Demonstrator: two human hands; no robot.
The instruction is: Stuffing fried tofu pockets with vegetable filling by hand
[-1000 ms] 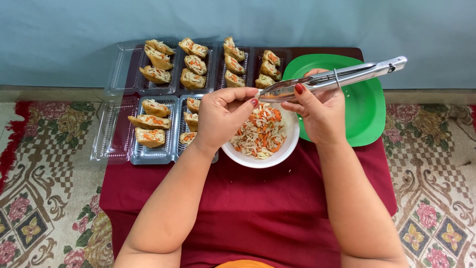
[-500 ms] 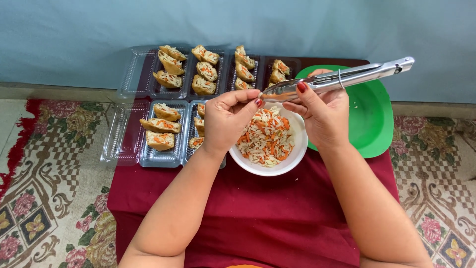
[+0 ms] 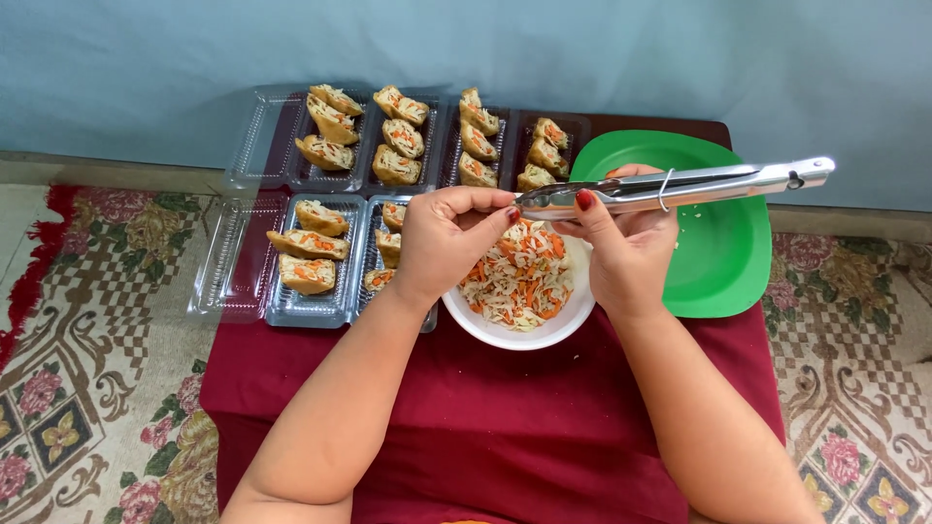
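1. The right hand (image 3: 626, 243) holds metal tongs (image 3: 680, 187) over a white bowl (image 3: 515, 330) of shredded salad (image 3: 519, 277). The fingers are wrapped around the tongs, and the tong tips are closed.
2. The left hand (image 3: 447, 238) pinches at the tong tips. Whether a bit of food sits between the fingers is too small to tell.
3. The bowl stands near the middle of the worktop (image 3: 505, 437), which has a dark red cloth on it. The hands hide the far part of the bowl.
4. A green plate (image 3: 728, 252) lies just beside the bowl at the right edge of the worktop. The right hand and the tongs cover part of it.
5. Clear trays (image 3: 311, 301) with stuffed rolls (image 3: 306, 243) fill the far left corner. The left hand hides some rolls in the nearest tray.
6. Both arms are cut off at the bottom of the view.
7. Compared with a moment ago, the hands, tongs and bowl look the same. Only the view has shifted a little.
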